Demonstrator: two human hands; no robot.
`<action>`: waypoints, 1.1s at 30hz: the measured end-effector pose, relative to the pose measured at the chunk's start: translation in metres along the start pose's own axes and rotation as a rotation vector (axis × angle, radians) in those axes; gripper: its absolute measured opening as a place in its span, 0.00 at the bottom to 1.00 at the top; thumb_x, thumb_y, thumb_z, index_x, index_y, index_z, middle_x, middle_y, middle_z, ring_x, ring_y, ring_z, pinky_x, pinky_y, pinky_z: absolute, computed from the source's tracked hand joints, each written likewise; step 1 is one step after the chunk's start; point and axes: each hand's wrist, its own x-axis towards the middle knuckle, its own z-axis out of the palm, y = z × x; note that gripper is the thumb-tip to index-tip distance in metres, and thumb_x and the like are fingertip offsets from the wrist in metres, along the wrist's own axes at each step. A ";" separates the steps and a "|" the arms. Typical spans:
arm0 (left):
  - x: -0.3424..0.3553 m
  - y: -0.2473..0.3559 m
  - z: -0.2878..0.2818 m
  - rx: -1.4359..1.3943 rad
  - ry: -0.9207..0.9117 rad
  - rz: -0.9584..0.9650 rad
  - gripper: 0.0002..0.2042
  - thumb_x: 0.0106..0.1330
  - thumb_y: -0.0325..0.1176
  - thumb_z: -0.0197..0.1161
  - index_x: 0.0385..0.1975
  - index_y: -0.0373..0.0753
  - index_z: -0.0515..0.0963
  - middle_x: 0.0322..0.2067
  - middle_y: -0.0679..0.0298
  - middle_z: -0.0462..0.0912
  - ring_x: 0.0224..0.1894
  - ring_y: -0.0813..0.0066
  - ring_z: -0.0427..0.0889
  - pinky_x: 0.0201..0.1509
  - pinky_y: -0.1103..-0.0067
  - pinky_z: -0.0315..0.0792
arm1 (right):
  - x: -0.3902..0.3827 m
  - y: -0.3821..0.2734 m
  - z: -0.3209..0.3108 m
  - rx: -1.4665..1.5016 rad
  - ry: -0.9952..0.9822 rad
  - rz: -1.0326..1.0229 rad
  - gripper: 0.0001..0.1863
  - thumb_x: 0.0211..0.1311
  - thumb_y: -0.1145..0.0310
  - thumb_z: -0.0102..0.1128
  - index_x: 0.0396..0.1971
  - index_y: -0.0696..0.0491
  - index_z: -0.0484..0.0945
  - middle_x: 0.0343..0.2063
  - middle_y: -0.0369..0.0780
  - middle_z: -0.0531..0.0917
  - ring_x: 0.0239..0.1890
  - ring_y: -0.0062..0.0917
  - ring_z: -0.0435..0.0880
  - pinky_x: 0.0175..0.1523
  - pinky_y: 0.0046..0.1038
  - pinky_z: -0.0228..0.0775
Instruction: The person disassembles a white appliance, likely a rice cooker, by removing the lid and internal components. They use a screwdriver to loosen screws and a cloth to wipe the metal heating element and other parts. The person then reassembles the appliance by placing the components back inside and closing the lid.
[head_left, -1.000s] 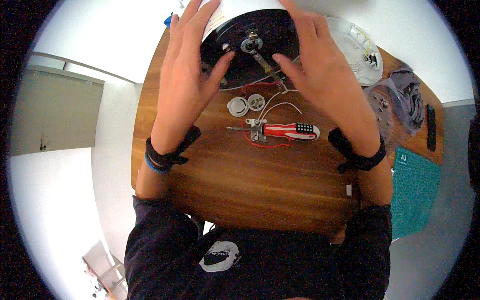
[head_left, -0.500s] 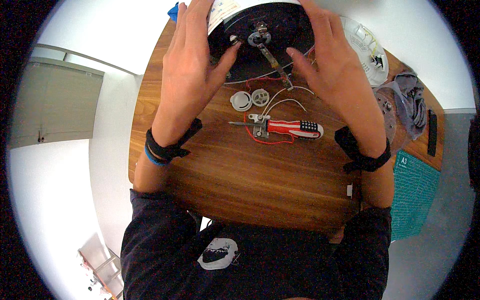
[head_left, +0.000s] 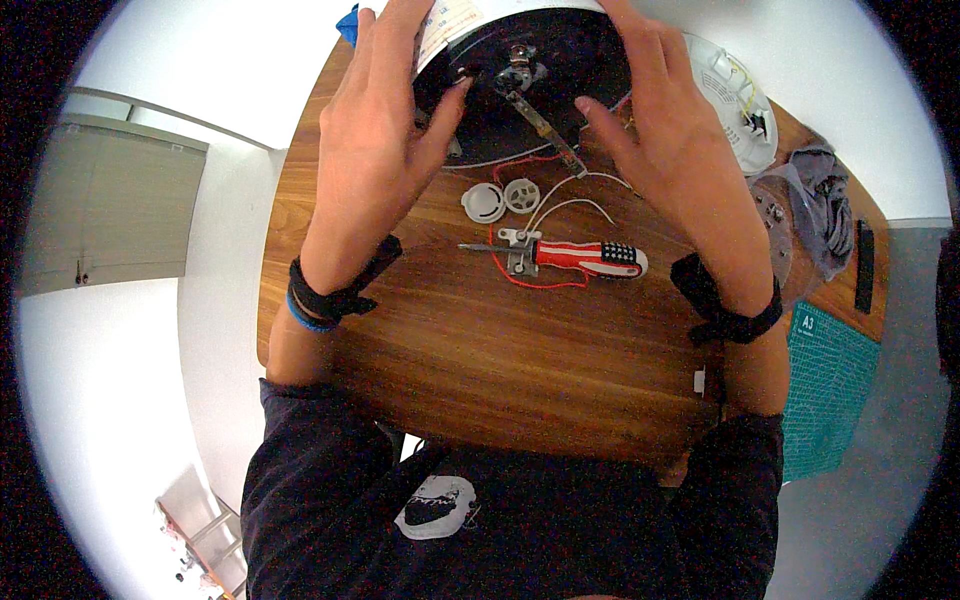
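A round appliance housing (head_left: 545, 75), white outside and black within, is at the far edge of the table, tilted so its hollow side faces me. A metal strip (head_left: 545, 130) sticks out from a fitting at its middle. My left hand (head_left: 375, 130) grips the housing's left side, with the thumb over the rim. My right hand (head_left: 670, 135) clasps the right side, its thumb pointing inward. Both sets of fingertips are partly hidden or cut off at the top. Nearer me lie a red, white and black screwdriver (head_left: 590, 256), a small metal bracket (head_left: 520, 262) and two white round plastic parts (head_left: 484, 203).
Loose red wires (head_left: 545, 285) and white wires (head_left: 585, 203) trail over the wooden table (head_left: 500, 360). At right are a white round cover (head_left: 735, 105), a clear bag (head_left: 775, 215), a grey cloth (head_left: 825, 225), a black bar (head_left: 864, 265) and a green cutting mat (head_left: 830, 390).
The housing has tipped slightly between my hands, and its inner fitting and metal strip have shifted a little. My left hand has moved slightly left; the things on the table stay put.
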 end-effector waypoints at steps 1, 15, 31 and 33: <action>0.000 0.000 0.000 -0.004 0.001 -0.001 0.39 0.63 0.22 0.72 0.74 0.33 0.60 0.73 0.39 0.65 0.74 0.38 0.68 0.77 0.56 0.66 | 0.000 0.001 0.001 -0.006 0.011 -0.021 0.44 0.70 0.73 0.63 0.79 0.50 0.45 0.63 0.58 0.63 0.63 0.60 0.74 0.68 0.53 0.73; -0.002 -0.003 0.005 0.044 0.070 0.049 0.41 0.59 0.20 0.74 0.74 0.35 0.62 0.71 0.40 0.69 0.71 0.40 0.72 0.74 0.55 0.72 | 0.000 -0.007 -0.003 -0.028 -0.016 0.026 0.43 0.71 0.71 0.62 0.79 0.51 0.46 0.62 0.57 0.65 0.62 0.57 0.76 0.67 0.50 0.75; -0.003 0.002 0.006 0.129 0.043 -0.001 0.39 0.62 0.23 0.72 0.75 0.34 0.61 0.72 0.41 0.68 0.72 0.38 0.71 0.75 0.55 0.70 | -0.003 -0.007 -0.007 -0.043 -0.022 0.000 0.44 0.70 0.71 0.63 0.78 0.50 0.46 0.61 0.56 0.66 0.61 0.58 0.77 0.65 0.50 0.76; 0.000 0.006 0.002 0.129 0.009 -0.025 0.40 0.62 0.24 0.72 0.75 0.34 0.59 0.72 0.41 0.68 0.72 0.38 0.70 0.75 0.55 0.70 | -0.001 -0.009 -0.008 -0.021 -0.021 0.003 0.44 0.70 0.72 0.63 0.78 0.50 0.46 0.61 0.56 0.66 0.61 0.58 0.77 0.65 0.50 0.76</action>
